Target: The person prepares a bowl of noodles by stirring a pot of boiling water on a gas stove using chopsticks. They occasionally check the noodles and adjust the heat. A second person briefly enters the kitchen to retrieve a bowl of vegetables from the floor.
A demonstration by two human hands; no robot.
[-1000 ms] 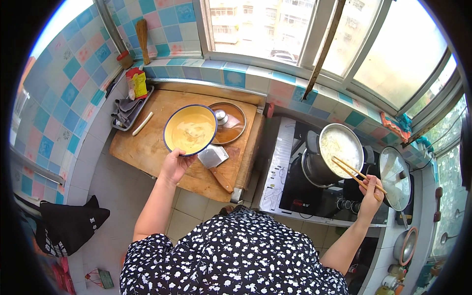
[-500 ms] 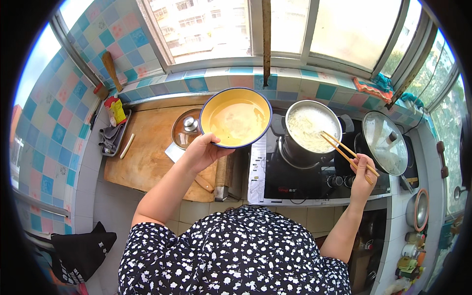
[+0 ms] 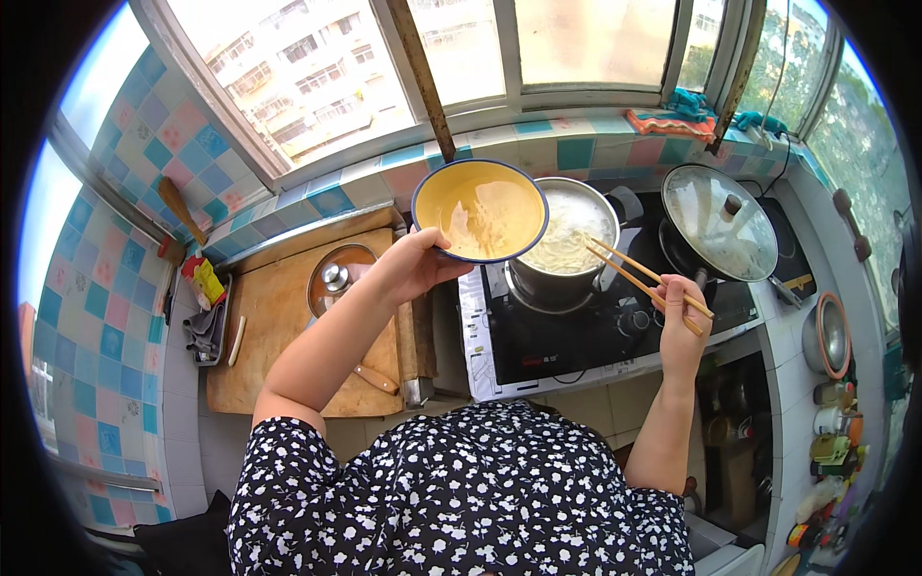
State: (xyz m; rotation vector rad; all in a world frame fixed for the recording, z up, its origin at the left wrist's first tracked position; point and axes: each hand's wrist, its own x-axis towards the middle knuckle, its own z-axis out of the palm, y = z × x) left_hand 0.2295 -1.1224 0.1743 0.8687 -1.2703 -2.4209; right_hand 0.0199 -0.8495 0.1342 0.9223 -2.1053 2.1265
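Note:
My left hand [image 3: 420, 264] grips the near left rim of a yellow enamel bowl [image 3: 479, 213] with a dark blue edge. Clear liquid shows in the bowl, which hangs in the air and covers the left part of a steel pot [image 3: 555, 288]. Pale noodles [image 3: 560, 250] lie in foamy liquid inside this pot, which stands on the black cooktop [image 3: 538, 331]. A pair of wooden chopsticks [image 3: 642, 278] is held in my right hand [image 3: 684, 312], fingers closed round them. Their tips point down into the noodles at the pot's right side.
Left of the cooktop lies a wooden board [image 3: 264, 336] with a glass lid [image 3: 335, 278], a wooden-handled knife [image 3: 375, 377] and a thin white stick-like piece [image 3: 236, 341]. A wok with a glass lid [image 3: 720, 223] sits at the right. Windows [image 3: 591, 43] run behind.
The bowl has come over the pot's left edge and tilts more. The chopsticks remain at the noodles in the pot. The whole view has turned and shifted.

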